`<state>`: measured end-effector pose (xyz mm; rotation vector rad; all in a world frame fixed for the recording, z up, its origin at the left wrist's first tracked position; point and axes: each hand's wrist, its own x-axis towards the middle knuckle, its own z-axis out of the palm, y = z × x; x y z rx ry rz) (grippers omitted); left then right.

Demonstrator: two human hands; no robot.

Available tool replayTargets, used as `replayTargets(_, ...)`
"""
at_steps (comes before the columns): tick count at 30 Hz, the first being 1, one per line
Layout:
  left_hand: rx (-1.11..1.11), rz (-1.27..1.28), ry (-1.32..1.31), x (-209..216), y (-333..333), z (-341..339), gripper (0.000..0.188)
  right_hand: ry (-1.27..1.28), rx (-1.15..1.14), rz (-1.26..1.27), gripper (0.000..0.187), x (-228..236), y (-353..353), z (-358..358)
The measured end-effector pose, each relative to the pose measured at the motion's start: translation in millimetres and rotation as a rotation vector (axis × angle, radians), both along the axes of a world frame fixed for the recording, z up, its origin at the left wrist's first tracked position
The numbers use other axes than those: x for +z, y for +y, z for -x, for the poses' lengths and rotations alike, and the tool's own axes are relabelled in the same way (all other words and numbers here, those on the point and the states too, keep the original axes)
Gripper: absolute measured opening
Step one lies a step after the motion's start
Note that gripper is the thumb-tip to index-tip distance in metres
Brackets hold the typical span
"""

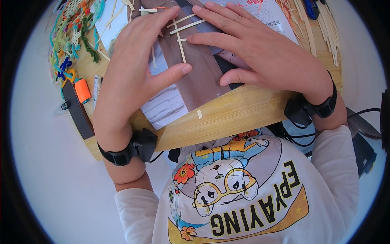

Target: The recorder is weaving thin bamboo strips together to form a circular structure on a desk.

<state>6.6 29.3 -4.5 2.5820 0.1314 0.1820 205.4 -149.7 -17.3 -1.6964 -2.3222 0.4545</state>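
Observation:
Thin pale wooden strips lie in a crossed pattern on a printed magazine sheet [166, 110] before me. One long strip [181, 49] runs lengthwise, with a crosspiece [189, 26] and a shorter one over it. My left hand [136, 65] arches at their left, thumb and index finger apart. Its thumb tip rests near the long strip's lower end, and its index fingertip is by the upper end. My right hand [260, 51] spreads from the right, its fingertips at the right ends of the crosspieces. Neither hand is closed around anything. A black band circles each wrist.
At the left lie colourful fuzzy cords [77, 34], an orange thread spool [82, 91], a dark flat bar [77, 110] and a ruler [97, 87]. More wooden strips [328, 32] and a blue-and-black tool [312, 9] are at the right. A strip scrap [199, 114] sits near the table edge.

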Motion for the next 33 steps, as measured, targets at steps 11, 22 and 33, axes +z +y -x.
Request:
replayTargets(11, -0.012, -0.031, -0.022, -4.7, 3.9, 2.6, 0.08, 0.039, 0.013, -0.04, 0.074, -3.4, -0.8, -1.3)
replayTargets(22, -0.061, 0.041, -0.064, -8.1, 11.4, 3.6, 0.078, 0.042, 0.011, -0.036, 0.074, -4.7, -1.3, -1.9)
replayTargets(33, -0.085, 0.124, -0.081, -9.2, 16.2, 3.8, 0.076, 0.07, 0.012, -0.011, 0.073, -1.6, 0.4, -0.9)
